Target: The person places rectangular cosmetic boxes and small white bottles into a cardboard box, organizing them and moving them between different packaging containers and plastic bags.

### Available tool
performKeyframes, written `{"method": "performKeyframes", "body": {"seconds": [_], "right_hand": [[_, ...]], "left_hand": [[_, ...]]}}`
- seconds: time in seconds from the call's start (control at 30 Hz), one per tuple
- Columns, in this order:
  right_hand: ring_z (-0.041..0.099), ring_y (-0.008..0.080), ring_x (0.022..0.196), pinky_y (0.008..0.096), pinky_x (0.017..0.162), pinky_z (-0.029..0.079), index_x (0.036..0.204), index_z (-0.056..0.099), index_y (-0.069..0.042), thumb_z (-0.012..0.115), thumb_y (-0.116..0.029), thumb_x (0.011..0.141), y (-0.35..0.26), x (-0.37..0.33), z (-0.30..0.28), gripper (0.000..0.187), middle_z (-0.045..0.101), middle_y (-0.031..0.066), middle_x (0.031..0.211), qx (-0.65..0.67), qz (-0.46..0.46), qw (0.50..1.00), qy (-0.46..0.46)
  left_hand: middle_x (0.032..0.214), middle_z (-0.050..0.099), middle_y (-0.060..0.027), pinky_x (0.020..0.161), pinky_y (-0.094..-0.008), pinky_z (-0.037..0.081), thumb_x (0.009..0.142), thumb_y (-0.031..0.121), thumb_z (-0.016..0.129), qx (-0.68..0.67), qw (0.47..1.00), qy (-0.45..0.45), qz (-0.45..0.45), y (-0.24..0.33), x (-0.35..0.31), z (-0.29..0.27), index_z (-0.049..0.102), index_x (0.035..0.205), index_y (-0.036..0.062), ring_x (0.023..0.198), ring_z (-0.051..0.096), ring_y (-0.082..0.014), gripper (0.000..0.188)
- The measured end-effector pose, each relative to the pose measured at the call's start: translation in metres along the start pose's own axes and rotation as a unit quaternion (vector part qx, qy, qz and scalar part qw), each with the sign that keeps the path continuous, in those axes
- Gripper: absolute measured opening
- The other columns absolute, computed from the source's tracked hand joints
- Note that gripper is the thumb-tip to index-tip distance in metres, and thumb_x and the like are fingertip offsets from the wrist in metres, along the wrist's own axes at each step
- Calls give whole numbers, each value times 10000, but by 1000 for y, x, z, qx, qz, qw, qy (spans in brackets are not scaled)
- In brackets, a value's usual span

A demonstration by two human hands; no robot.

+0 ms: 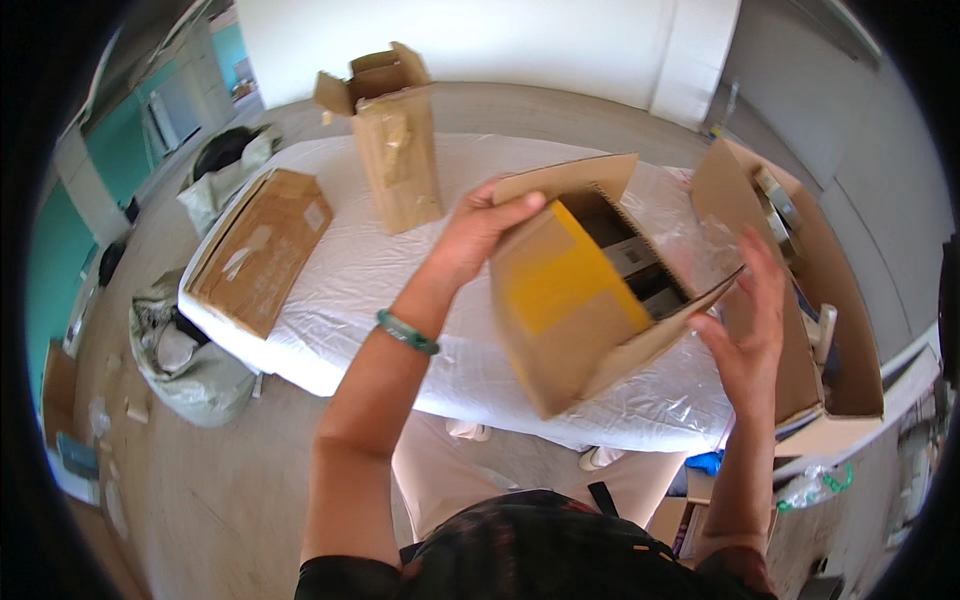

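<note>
An unsealed cardboard box [545,340] with a band of yellow tape [560,270] is tilted above the white-covered table. Its flaps stand out, and inside show dark gaps and a grey piece [628,257]. My left hand [485,230] grips the far left side of this box, thumb over the edge by the raised flap; a green bangle [407,332] circles that wrist. Beside the right-hand flap [665,340] is my right hand [750,325], thumb and fingers apart around the flap's end. The box's underside is hidden, so whether it touches the table cannot be told.
On the plastic-covered table [470,160] stand a tall cardboard box [395,165] and a closed, worn box [262,250] at left. A large open carton [855,350] holding assorted items is at right. Stuffed sacks [205,385] sit on the floor at left.
</note>
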State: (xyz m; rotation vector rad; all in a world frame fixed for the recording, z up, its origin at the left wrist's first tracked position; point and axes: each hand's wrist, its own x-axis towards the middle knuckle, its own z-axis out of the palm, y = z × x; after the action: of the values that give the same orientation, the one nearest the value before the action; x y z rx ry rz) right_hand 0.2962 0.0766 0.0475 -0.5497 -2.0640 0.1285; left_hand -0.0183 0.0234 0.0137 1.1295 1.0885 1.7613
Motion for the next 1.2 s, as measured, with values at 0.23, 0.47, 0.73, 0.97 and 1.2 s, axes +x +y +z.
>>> {"method": "performKeyframes", "body": {"seconds": [0.23,0.47,0.73,0.97,1.2], "right_hand": [[259,295,1419,462,1088,323,1525,153,-86,605,-319,928,19,-72,42,784,220,165,1555,199,173,965,-9],[272,253,1410,365,1137,226,1506,206,-37,490,-315,997,13,-62,67,646,299,147,1525,253,180,948,-66],[325,207,1377,334,1099,290,1510,212,-70,508,-243,987,-49,-12,157,626,360,112,1488,547,200,789,-194],[395,291,1340,378,1044,382,1501,219,-75,600,-201,922,-94,-32,187,704,327,155,1498,510,124,793,-309],[402,365,1319,407,1071,356,1442,336,-62,614,-149,882,-36,-66,194,631,390,204,1441,318,94,891,-311]], "left_hand": [[995,672,-71,798,-289,495,949,415,582,41,998,17,-37,-12,-18,11,629,1128,-25,894,599,-121,478],[1181,611,-113,857,-336,505,946,325,611,-130,959,248,45,10,-67,-4,525,1248,-38,1025,592,-185,480],[1243,587,-96,952,-369,479,950,285,601,-177,854,448,196,45,-119,-86,512,1280,-8,1108,570,-225,450],[1292,558,-106,999,-415,447,991,321,499,-184,753,565,281,52,-167,-195,459,1338,27,1160,554,-270,456],[1307,538,-137,998,-394,445,1012,323,447,-177,722,592,312,44,-185,-249,449,1326,-12,1160,550,-272,460]]}}
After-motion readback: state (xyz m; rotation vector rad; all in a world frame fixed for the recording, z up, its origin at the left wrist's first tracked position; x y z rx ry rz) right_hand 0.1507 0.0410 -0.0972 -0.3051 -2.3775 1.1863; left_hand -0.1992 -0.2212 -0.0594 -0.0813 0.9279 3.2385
